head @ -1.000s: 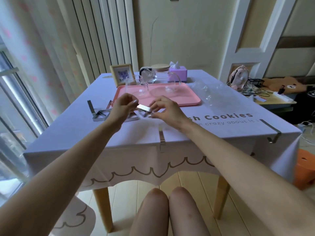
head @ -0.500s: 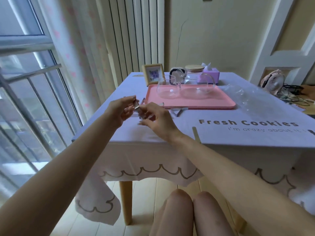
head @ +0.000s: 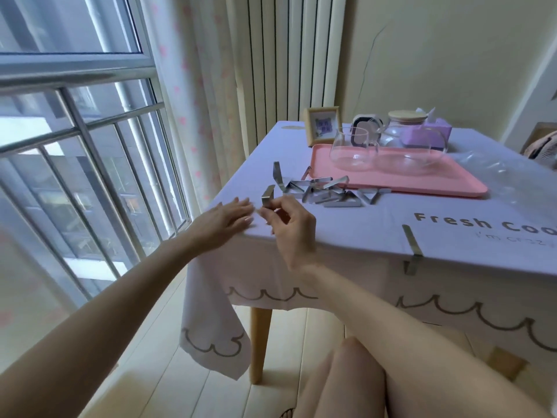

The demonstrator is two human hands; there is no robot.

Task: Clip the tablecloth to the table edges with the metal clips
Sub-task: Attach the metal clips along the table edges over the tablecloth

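Pinching one metal clip [head: 267, 196] upright in the right hand [head: 289, 227], just above the tablecloth [head: 346, 224] near the worktop's front left corner. Resting the left hand [head: 224, 220] flat on the cloth beside it, fingers straight. Farther back, heaped just beside a pink tray [head: 422, 182]: spare clips [head: 328, 193]. Already gripping the front edge: another clip [head: 412, 248].

Tablecloth [head: 346, 227] — cloth, matt, smooth, faint crease lines.
Loose clips [head: 328, 196], held clip [head: 267, 196], fitted clip [head: 412, 245]: bare metal, polished, refl.
Tray [head: 446, 184]: pink plastic, satin.
Jugs [head: 352, 152] — clear glass, glossy.
Table leg [head: 259, 342], pic. frame [head: 322, 126], jar lid [head: 407, 115]: light wood, matt.
Wrap [head: 500, 173]: clear plastic film, crinkled, shiny.
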